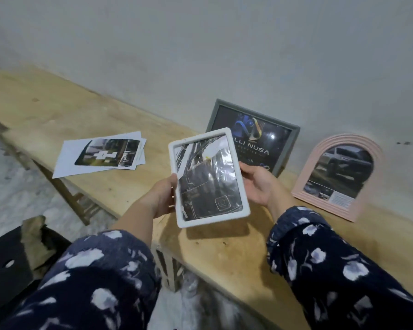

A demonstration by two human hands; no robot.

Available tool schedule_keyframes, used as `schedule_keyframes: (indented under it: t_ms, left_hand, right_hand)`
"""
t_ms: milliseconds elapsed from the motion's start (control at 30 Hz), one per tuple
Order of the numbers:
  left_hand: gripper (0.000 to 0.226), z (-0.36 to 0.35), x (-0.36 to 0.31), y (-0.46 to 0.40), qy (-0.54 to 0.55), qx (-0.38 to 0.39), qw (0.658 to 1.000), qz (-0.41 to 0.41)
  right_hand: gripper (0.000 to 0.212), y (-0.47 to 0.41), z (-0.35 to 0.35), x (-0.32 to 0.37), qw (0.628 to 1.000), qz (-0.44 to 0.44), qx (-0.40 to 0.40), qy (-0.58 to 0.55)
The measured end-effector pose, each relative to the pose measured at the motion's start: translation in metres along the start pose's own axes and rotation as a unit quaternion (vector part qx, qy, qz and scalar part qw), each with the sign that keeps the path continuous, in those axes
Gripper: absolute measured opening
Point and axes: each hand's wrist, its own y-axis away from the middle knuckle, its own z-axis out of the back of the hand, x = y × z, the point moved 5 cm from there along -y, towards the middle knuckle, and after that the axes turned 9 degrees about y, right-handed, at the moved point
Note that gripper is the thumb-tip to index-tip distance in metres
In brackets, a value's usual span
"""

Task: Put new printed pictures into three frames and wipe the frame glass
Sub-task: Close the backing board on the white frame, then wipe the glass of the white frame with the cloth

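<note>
I hold a white rectangular frame [209, 177] in the air above the wooden table [86, 115], its glass side facing me with a dark picture inside. My left hand [161, 198] grips its left edge and my right hand [258, 184] grips its right edge, fingers behind the frame. A grey frame [284, 136] with a dark logo picture leans on the wall behind it. To the right stands a pink arched frame [339, 175] holding a car picture. A stack of printed pictures [103, 154] lies flat on the table to the left.
The table runs along a pale wall [224, 44]. A black stool [7, 265] with a crumpled brown cloth [35, 236] on it sits at the lower left. Tiled floor shows below the table edge.
</note>
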Motion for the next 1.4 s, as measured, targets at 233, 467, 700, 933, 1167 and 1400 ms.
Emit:
schedule_keyframes:
  t_ms: [233, 467, 700, 933, 1167, 1400]
  left_hand:
    - [0.037, 0.084, -0.02, 0.011, 0.025, -0.182, 0.98, -0.075]
    - [0.041, 0.124, 0.006, 0.005, 0.01, -0.264, 0.964, -0.042]
    - [0.04, 0.117, 0.026, -0.011, -0.037, -0.251, 0.967, -0.022]
    - [0.037, 0.074, 0.025, -0.034, -0.078, -0.185, 0.98, -0.015]
    - [0.04, -0.003, 0.031, -0.058, -0.119, -0.097, 0.988, -0.007]
    - [0.041, -0.026, 0.036, -0.07, -0.201, -0.124, 0.97, -0.052]
  right_hand:
    - [0.021, -0.077, -0.048, -0.024, 0.936, 0.034, -0.106, 0.335]
    - [0.034, -0.147, -0.062, -0.042, 0.765, 0.149, -0.076, 0.622]
    - [0.045, -0.169, -0.068, -0.064, 0.578, 0.18, 0.0, 0.796]
    - [0.02, -0.146, -0.004, -0.039, 0.723, 0.178, -0.123, 0.656]
    - [0.03, -0.093, 0.073, -0.003, 0.767, 0.162, -0.227, 0.578]
    - [0.036, -0.079, 0.084, -0.005, 0.743, 0.177, -0.21, 0.611]
